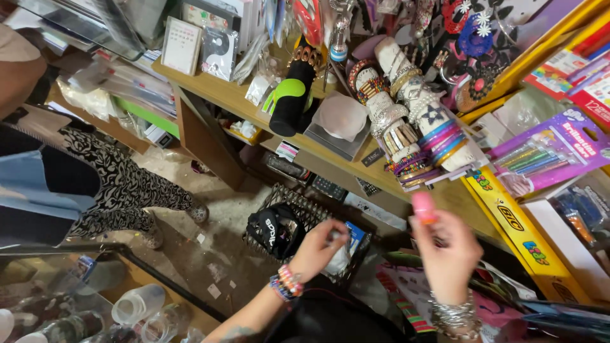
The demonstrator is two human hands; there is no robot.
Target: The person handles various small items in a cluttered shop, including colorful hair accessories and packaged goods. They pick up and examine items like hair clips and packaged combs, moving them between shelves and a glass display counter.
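The person is standing close to the wooden counter [356, 166], both wrists ringed in bracelets. The right hand [447, 254] is raised, blurred, pinching a small pink tube [424, 208] upright just below the counter's front edge. The left hand [318, 249] is curling around something small and pale; what, I cannot tell. It looks like opening or capping, needing both hands to meet. Beyond, bangle stands [406, 108] are crowding the countertop.

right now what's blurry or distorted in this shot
Head view: the right hand and its pink tube are smeared by motion; the left hand is slightly soft; the bracelet stands look sharp; shelf lines tilt and bend towards the edges; lighting is even.
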